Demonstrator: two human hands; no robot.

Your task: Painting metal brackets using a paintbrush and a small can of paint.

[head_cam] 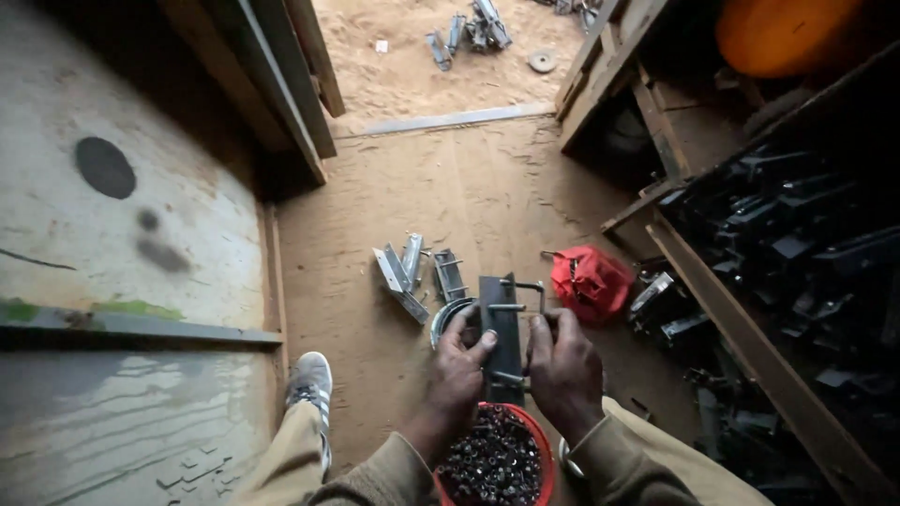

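Both hands are closing around a dark steel channel bracket point(502, 328) fitted with U-bolts, held upright above the sandy floor point(469, 197): the left hand point(457, 370) is gripping its left edge, the right hand point(562, 370) is clasping its right side. Just near of them a red bucket of nuts point(495, 459) is sitting. Similar galvanised brackets point(405, 272) are lying to the left, a red cloth bag point(591, 281) to the right.
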